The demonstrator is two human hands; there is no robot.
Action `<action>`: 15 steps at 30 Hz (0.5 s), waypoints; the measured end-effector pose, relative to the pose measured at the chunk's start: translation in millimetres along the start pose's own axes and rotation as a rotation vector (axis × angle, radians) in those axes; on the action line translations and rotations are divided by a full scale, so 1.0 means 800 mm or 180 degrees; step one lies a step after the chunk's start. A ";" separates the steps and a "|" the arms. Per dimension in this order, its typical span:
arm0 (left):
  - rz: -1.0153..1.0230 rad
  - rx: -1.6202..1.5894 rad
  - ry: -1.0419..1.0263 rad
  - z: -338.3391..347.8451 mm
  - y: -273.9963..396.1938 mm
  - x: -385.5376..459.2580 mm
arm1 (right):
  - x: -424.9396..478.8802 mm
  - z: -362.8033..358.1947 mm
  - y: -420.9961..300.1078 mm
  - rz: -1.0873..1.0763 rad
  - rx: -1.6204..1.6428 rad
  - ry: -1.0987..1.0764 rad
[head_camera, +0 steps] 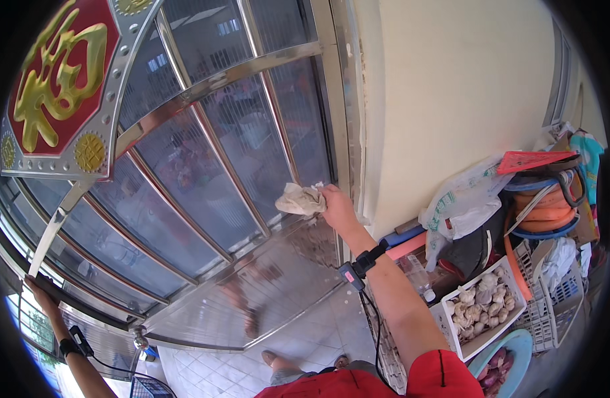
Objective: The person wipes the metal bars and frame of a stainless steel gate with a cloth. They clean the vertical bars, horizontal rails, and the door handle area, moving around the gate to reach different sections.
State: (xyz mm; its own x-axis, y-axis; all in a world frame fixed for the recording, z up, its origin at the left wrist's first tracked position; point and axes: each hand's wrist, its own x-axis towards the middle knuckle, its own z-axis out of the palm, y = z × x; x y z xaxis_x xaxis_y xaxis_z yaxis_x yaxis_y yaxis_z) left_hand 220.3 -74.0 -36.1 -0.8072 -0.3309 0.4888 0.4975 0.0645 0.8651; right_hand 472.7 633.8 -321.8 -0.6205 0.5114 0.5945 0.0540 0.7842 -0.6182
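A crumpled beige cloth (297, 200) is pinched in my right hand (337, 206). The cloth lies against or just in front of a shiny metal door (265, 268), low near its right-hand frame, where the ribbed glass (220, 169) meets the lower metal panel. Far out at the left, my left hand (45, 296) grips the door's outer edge, its fingers partly hidden. Polished vertical bars (228, 166) cross the glass. A red and silver plaque (61, 89) with a raised gold character covers the door's upper left.
Beside the wall at right stand a white box of garlic bulbs (479, 308), a light blue basin (516, 368) with red onions, a plastic crate (559, 308) and an orange hose reel (544, 206). A round door knob (139, 338) projects low left. Cables hang from both wrists.
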 end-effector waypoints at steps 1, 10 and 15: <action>-0.0036 -0.0011 0.0083 0.004 0.001 -0.003 | 0.008 -0.015 -0.014 0.0127 -0.0170 0.0153; 0.0262 -0.0194 -0.0036 -0.014 -0.008 0.009 | 0.166 -0.112 -0.095 -0.0416 0.0593 0.2005; 0.0354 -0.0138 0.0049 -0.007 -0.002 0.001 | 0.155 -0.077 -0.087 -0.0755 0.0086 0.2114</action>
State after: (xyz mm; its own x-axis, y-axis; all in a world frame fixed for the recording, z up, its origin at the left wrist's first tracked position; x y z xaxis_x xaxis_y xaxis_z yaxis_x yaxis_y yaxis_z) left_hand 220.3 -79.6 -37.6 -0.7414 -0.3385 0.5795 0.5973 0.0609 0.7997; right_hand 440.5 664.2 -173.1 -0.0040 0.4409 0.8976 -0.0485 0.8964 -0.4405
